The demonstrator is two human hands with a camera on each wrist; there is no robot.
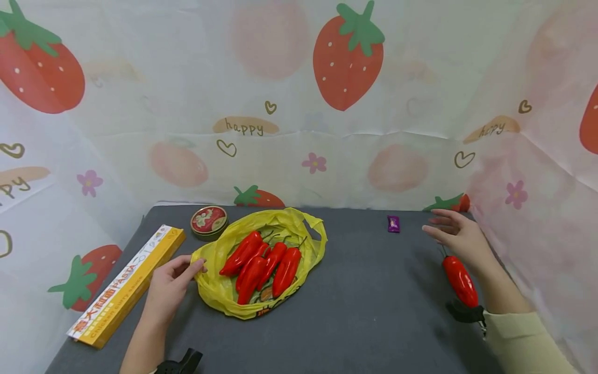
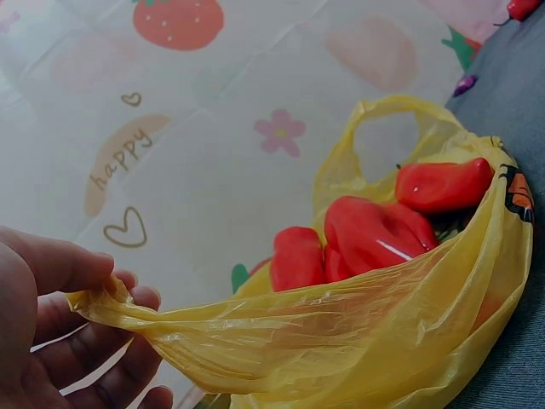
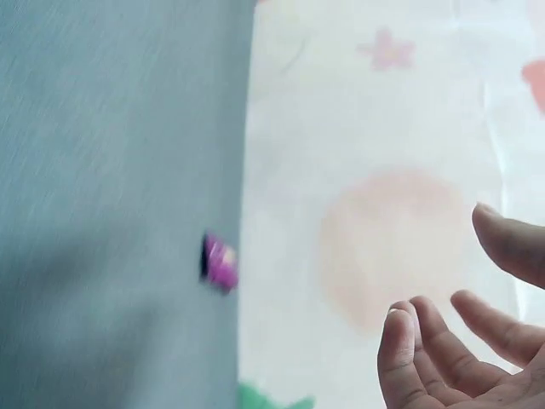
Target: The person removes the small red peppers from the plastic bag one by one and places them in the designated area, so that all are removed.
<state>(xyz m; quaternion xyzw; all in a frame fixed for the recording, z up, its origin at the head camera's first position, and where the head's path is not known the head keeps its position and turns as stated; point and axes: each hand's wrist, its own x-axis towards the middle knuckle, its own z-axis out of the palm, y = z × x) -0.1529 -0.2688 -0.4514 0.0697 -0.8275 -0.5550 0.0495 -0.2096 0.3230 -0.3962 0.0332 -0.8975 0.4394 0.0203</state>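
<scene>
My left hand (image 1: pixel 170 283) pinches the left edge of a yellow plastic bag (image 1: pixel 210 296) between thumb and fingers. In the left wrist view the bag's rim (image 2: pixel 255 319) is drawn out taut toward the fingertips. Several red peppers (image 1: pixel 252 278) with green stems lie heaped in the open bag, with something brownish partly hidden under them. Over at the right, my right hand (image 1: pixel 462 239) is raised with its fingers apart and nothing between them. One more red pepper (image 1: pixel 460 280) lies beside it, close to the wrist strap.
Left of the bag lies a long yellow and white pasta box (image 1: pixel 128 285). A round red and gold tin (image 1: pixel 208 222) stands behind it at the back. A small purple wrapped sweet (image 1: pixel 393 224) sits near the table's far edge. Strawberry-printed cloth (image 1: pixel 280 93) hangs around the grey table.
</scene>
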